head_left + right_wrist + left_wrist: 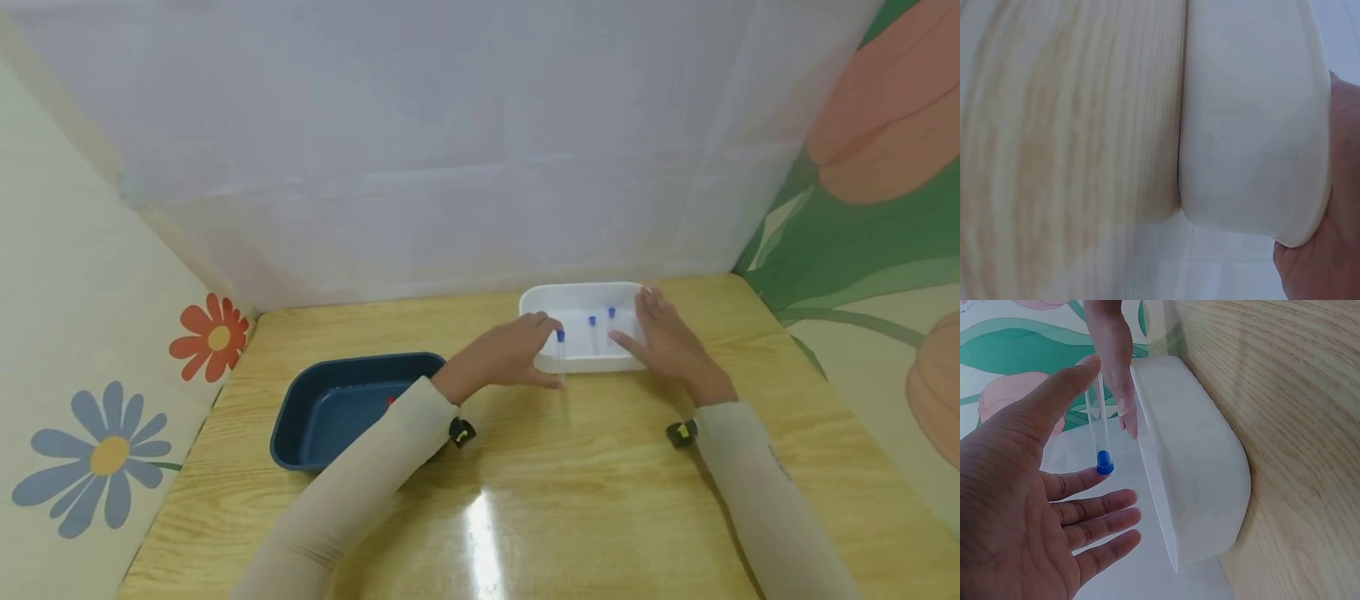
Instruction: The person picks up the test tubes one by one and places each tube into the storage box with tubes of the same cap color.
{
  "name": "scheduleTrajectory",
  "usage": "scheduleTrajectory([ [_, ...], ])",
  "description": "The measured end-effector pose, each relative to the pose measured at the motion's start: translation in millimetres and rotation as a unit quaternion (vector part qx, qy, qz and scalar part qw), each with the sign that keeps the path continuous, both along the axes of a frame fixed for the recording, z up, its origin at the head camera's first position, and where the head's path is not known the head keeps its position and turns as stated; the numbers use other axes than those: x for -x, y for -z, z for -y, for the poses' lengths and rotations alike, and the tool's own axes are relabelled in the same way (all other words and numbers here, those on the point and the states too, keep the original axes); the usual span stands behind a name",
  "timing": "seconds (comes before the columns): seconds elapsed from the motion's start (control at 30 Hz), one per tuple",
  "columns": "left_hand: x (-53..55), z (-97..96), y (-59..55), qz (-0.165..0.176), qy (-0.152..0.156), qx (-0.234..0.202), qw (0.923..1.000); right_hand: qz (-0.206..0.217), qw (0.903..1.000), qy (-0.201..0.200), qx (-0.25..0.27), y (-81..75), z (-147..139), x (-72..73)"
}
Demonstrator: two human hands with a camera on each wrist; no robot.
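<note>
My left hand (517, 350) pinches a clear test tube (1097, 422) end to end, thumb at the bare end and index finger at the blue cap (1105, 464). In the left wrist view its other fingers are spread. The tube hangs over the near left edge of a white tray (577, 365). Two more blue-capped tubes lie in that tray, one with its cap (592, 321) left of the other's cap (611, 312). My right hand (667, 342) rests at the tray's right end, its fingers extended along the rim and its thumb reaching over the inside.
A dark blue basin (300, 417) stands to the left on the wooden table (585, 500), partly covered by the left forearm. Something small and red (391, 402) shows inside it. A white sheet (450, 150) hangs behind the table.
</note>
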State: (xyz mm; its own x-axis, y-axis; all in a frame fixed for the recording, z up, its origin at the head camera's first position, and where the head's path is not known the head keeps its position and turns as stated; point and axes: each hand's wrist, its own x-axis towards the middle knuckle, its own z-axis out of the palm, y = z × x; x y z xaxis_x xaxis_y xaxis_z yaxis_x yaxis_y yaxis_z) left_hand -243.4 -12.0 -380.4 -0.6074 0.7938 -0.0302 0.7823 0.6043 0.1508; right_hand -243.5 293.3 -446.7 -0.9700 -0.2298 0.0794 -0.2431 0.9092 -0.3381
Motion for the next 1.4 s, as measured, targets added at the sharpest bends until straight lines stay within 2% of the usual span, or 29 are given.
scheduleTrajectory([
  [0.43, 8.3, 0.2, 3.0, 0.022, -0.007, -0.007, 0.9997, 0.001, 1.0000, 0.001, 0.004, -0.2, 3, 0.1],
  [0.77, 16.7, 1.6, 3.8, 0.034, 0.008, -0.015, 0.9993, 0.001, 0.9999, 0.009, -0.010, -1.8, 5, -0.9],
  [1.0, 22.2, -0.2, 4.9, 0.026, -0.003, -0.014, 0.9996, 0.004, 0.9999, 0.010, -0.011, -0.2, 4, -0.1],
  [1.4, 27.3, -3.3, -0.8, 0.017, -0.018, -0.008, 0.9997, -0.002, 1.0000, 0.000, -0.002, -0.7, 5, 1.8],
])
